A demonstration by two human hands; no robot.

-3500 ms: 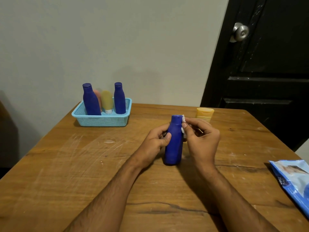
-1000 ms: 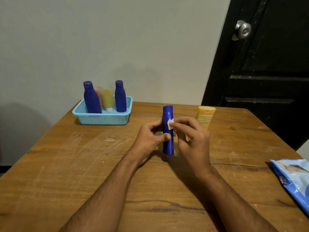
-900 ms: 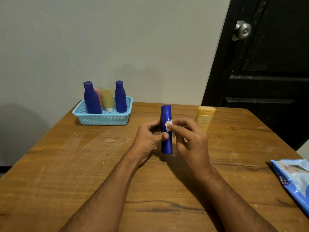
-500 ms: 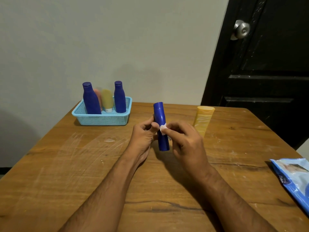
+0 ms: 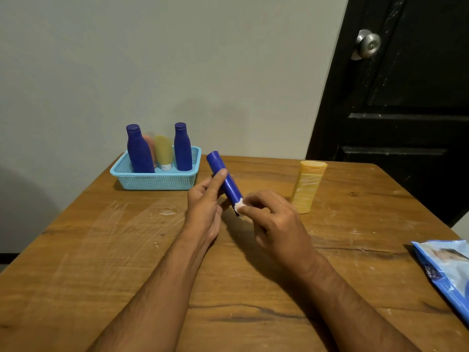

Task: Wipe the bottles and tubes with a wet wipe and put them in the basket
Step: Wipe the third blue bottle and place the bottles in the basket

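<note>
On the desk (image 5: 101,250), your basket (image 5: 154,180) holds two upright blue bottles and two tubes. Your left hand (image 5: 205,204) grips the blue bottle (image 5: 224,181) above the desk, tilted up-left; your right hand (image 5: 276,222) fingers pinch the wipe (image 5: 239,205) against its lower end.

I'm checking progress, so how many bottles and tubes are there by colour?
Blue: 3, two in the basket at and, one held at
Yellow: 2, at and
Pink: 1, at
Total: 6
</note>
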